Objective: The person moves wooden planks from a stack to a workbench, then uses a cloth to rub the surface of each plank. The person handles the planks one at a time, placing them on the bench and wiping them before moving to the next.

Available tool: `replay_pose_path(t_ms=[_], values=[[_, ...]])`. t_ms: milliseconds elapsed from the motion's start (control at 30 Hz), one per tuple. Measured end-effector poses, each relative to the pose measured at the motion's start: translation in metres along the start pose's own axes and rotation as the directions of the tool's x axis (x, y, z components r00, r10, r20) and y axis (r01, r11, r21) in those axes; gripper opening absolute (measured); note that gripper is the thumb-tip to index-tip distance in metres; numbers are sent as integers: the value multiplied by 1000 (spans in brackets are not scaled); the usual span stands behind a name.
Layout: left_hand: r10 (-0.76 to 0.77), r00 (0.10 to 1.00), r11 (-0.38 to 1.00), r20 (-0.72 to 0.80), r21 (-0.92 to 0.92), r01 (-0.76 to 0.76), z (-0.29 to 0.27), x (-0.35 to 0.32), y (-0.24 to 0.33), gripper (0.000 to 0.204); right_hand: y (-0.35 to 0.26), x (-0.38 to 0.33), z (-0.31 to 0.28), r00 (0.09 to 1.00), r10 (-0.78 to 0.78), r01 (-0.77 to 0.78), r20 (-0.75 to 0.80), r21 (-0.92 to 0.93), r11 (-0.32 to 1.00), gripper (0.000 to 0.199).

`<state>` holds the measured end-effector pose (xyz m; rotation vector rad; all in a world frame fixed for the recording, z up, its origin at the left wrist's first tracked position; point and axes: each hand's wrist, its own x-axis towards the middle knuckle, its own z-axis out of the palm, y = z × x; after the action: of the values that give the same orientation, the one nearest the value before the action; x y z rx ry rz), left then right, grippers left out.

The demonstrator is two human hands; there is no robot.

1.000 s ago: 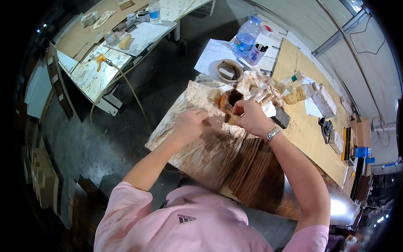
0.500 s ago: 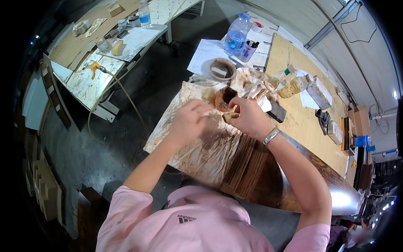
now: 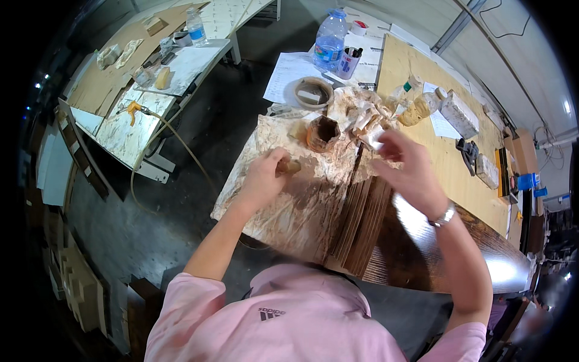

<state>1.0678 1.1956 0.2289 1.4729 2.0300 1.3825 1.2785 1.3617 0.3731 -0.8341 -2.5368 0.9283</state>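
Observation:
My left hand (image 3: 263, 178) is closed round a small yellowish-brown piece that looks like sponge (image 3: 291, 167). It hovers over a stained, off-white cloth (image 3: 244, 208) spread at the table's near corner. Just beyond it stands a cut-down container (image 3: 323, 134) with dark brown liquid inside. My right hand (image 3: 415, 175) is open, its thumb and fingers apart and nothing visible between them. It is above the far end of a row of thin brown wooden strips (image 3: 356, 232), close to a crumpled stained rag (image 3: 356, 114). A glossy dark wooden board (image 3: 416, 259) lies right of the strips.
Behind the container are a tape roll (image 3: 313, 93), a large water bottle (image 3: 330, 42) and a can of pens (image 3: 348, 63). A bottle of yellowish liquid (image 3: 419, 110) and wrapped blocks (image 3: 459, 113) lie farther right. An air hose with a yellow gun (image 3: 134, 111) hangs off the left table.
The spongy piece has passed from my right hand beside the container to my left hand. My right hand has moved right and opened; my left has drawn slightly back.

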Motion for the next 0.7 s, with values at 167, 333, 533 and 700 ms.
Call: replay_pose_path(t_ms=[167, 333, 533, 700], values=[[37, 996, 980, 76, 194, -51, 22, -11, -27, 19, 56, -47, -39, 973, 214, -227, -91, -184, 956, 22], [165, 979, 910, 120, 365, -198, 37, -12, -44, 18, 65, -64, -21, 973, 150, -211, -177, -406, 889, 33], [169, 977, 887, 128, 413, -208, 40, -10, -38, 17, 66, -63, -22, 972, 147, -209, -183, -389, 897, 33], [172, 984, 905, 56, 385, -180, 40, -14, -28, 14, 63, -62, -24, 976, 164, -208, -144, -385, 899, 30]])
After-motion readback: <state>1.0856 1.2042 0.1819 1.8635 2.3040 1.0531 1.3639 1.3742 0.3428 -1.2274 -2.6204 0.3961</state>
